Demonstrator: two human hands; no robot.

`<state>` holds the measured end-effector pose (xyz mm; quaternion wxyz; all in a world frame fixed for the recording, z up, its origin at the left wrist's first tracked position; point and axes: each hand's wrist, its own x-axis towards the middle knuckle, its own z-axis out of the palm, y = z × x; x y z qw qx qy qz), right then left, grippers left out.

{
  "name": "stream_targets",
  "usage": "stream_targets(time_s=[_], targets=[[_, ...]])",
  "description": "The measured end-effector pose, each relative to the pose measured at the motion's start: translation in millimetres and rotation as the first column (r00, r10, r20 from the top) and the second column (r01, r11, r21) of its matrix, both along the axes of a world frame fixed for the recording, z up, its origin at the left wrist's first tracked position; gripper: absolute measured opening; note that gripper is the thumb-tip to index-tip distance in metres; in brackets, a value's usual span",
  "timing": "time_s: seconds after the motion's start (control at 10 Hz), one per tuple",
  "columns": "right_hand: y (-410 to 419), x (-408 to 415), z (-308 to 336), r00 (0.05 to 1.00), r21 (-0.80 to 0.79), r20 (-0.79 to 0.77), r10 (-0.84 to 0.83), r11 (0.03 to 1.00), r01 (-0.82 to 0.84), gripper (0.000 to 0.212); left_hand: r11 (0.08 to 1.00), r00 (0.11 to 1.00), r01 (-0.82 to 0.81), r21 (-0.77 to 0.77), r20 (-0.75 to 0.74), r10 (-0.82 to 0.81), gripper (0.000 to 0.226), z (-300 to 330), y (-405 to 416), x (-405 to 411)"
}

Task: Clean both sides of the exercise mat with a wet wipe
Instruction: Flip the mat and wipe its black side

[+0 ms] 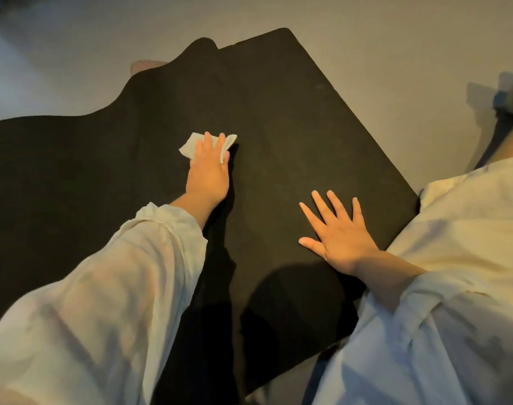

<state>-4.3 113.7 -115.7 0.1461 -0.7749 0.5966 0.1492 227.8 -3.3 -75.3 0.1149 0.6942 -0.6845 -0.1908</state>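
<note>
**Black mat, one white wipe, two hands**

Black and matte, the exercise mat (278,118) lies flat on a pale grey floor (395,39), its far corner rounded and its left part humped into a soft fold. One crumpled white wet wipe (191,146) sits near the mat's middle under the left hand (208,173), whose straight fingers press it down. The right hand (338,232) lies flat, fingers spread, near the mat's right edge, holding nothing. Both arms wear loose, thin white sleeves (118,287).
</note>
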Motion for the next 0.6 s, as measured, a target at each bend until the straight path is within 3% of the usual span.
stream_targets(time_s=[0.1, 0.3, 0.5, 0.6], targets=[[-1, -1, 0, 1.0, 0.026, 0.001, 0.006, 1.0, -0.006, 0.074, 0.998, 0.987, 0.048, 0.045, -0.157, -0.04, 0.048, -14, 3, -18], [-2, 0, 2, 0.999, 0.046, 0.035, -0.03, 0.999, 0.028, 0.066, 0.982, 0.964, 0.186, 0.04, -0.2, -0.174, 0.049, -26, 66, -46], [-4, -5, 8, 0.978, 0.057, 0.187, -0.093, 0.995, 0.084, 0.048, 0.873, 0.881, 0.469, 0.132, -0.14, -0.452, 0.054, -32, 162, -72], [-7, -8, 12, 0.974, 0.121, 0.208, -0.084, 0.991, 0.059, 0.047, 0.765, 0.762, 0.643, 0.045, -0.136, -0.633, 0.056, -23, 194, -68]])
